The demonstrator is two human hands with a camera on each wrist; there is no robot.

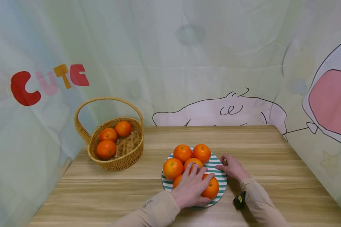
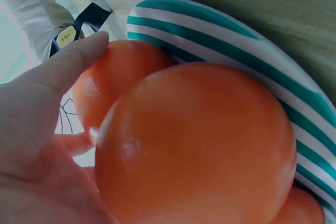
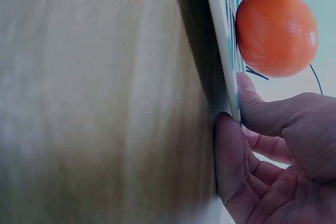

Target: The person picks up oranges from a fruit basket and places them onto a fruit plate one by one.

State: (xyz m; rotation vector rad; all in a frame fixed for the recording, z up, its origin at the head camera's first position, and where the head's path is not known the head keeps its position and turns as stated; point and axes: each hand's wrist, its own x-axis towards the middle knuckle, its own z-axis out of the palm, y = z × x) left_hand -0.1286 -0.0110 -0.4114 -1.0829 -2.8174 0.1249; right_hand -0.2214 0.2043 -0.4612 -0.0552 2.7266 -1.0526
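Observation:
A round plate (image 1: 222, 183) with green and white stripes carries several oranges. My left hand (image 1: 191, 186) reaches over them, its thumb and fingers curled about the orange (image 1: 211, 188) at the plate's near right. In the left wrist view the thumb lies against that orange (image 2: 123, 72), while another orange (image 2: 199, 140) fills the foreground near the palm. At the plate's right side my right hand (image 1: 232, 167) pinches the rim. The right wrist view has its thumb on the upper face of the plate (image 3: 226, 51) and a finger below the edge.
To the left on the wooden table (image 1: 116, 192) stands a wicker basket (image 1: 125, 157) with a tall handle, holding three oranges, one of them an orange (image 1: 106, 149) at the near side. A printed curtain (image 1: 164, 63) hangs behind the table. A black device (image 1: 239, 200) sits at the right wrist.

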